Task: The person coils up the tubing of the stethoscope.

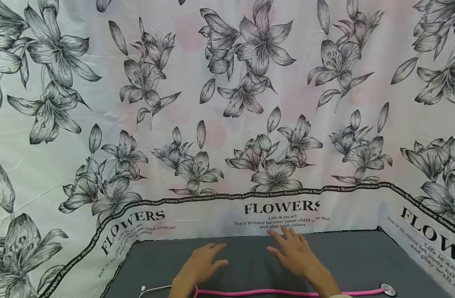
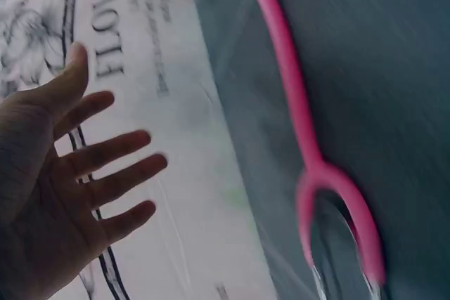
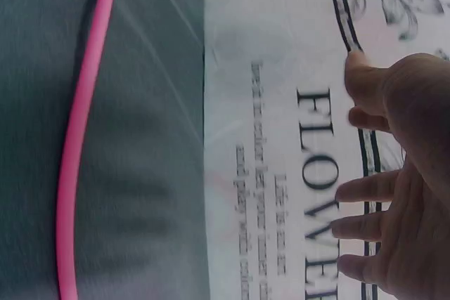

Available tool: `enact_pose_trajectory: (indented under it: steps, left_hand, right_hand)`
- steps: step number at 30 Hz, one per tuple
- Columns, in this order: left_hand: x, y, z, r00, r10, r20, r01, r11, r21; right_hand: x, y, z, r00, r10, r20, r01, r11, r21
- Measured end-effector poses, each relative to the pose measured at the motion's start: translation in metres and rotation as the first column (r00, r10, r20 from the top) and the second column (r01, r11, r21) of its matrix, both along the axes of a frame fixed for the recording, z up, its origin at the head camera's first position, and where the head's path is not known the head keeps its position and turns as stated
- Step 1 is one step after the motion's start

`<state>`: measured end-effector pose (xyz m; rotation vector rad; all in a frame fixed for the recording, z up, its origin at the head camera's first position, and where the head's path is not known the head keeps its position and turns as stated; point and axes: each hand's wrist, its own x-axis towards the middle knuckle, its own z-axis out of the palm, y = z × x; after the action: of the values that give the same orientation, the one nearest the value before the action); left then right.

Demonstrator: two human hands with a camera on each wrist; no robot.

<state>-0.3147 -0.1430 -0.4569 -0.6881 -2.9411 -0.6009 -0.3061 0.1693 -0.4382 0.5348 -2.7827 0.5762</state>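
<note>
A stethoscope with pink tubing [image 1: 257, 292] lies across the front of the dark grey table. Its metal chest piece [image 1: 388, 289] is at the right, and a metal ear tube with a white tip [image 1: 143, 288] shows at the left. In the left wrist view the pink tubing [image 2: 292, 82] forks into two metal tubes. My left hand [image 1: 202, 265] hovers over the table with its fingers spread, holding nothing. To the right, my right hand [image 1: 296, 252] is also held up with spread fingers and nothing in it. Both wrists partly cover the tubing in the head view.
The dark grey tabletop [image 1: 246, 260] meets a white curtain [image 1: 212, 225] at its back, left and right edges. Black flower drawings and the word FLOWERS are printed on the curtain, with a black band running along its lower part.
</note>
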Motion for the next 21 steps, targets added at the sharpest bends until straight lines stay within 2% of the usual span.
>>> enact_pose_trajectory:
  steps: [3, 4, 7, 10, 11, 12, 14, 18, 21]
  left_hand:
    - [-0.001, -0.026, -0.007, 0.997, -0.037, 0.064, 0.037, 0.999, -0.011]
    - [-0.004, -0.038, -0.015, 0.996, -0.075, 0.045, 0.077, 0.997, -0.028]
    - [-0.003, -0.068, -0.026, 0.990, -0.093, 0.110, 0.097, 0.995, -0.032]
    - [0.002, -0.097, -0.036, 0.983, -0.052, 0.178, 0.058, 0.998, -0.028]
    - [0.005, -0.103, -0.036, 0.974, -0.009, 0.226, 0.014, 1.000, -0.019]
    - [0.004, -0.114, -0.041, 0.971, 0.008, 0.240, -0.002, 1.000, -0.024]
    - [0.000, -0.135, -0.055, 0.970, 0.022, 0.241, -0.018, 1.000, -0.021]
    - [-0.019, -0.177, -0.098, 0.967, 0.040, 0.252, -0.037, 0.999, -0.016]
    - [-0.034, -0.197, -0.127, 0.961, 0.050, 0.271, -0.043, 0.999, -0.030]
  right_hand:
    - [-0.001, -0.014, -0.004, 0.999, 0.040, -0.013, -0.040, 0.999, -0.017]
    - [-0.001, -0.018, -0.005, 0.999, 0.052, -0.013, -0.052, 0.998, -0.019]
    - [0.000, -0.033, -0.013, 0.995, 0.096, 0.009, -0.096, 0.995, -0.025]
    - [0.003, -0.047, -0.021, 0.988, 0.154, 0.021, -0.153, 0.988, -0.018]
    - [0.004, -0.051, -0.023, 0.985, 0.173, 0.015, -0.172, 0.985, -0.012]
    - [0.004, -0.055, -0.025, 0.981, 0.193, 0.011, -0.193, 0.981, -0.011]
    - [0.005, -0.062, -0.028, 0.974, 0.228, 0.013, -0.228, 0.974, 0.003]
    - [0.004, -0.076, -0.036, 0.954, 0.287, 0.085, -0.289, 0.957, 0.016]
    - [0.004, -0.087, -0.042, 0.942, 0.320, 0.104, -0.327, 0.944, 0.054]
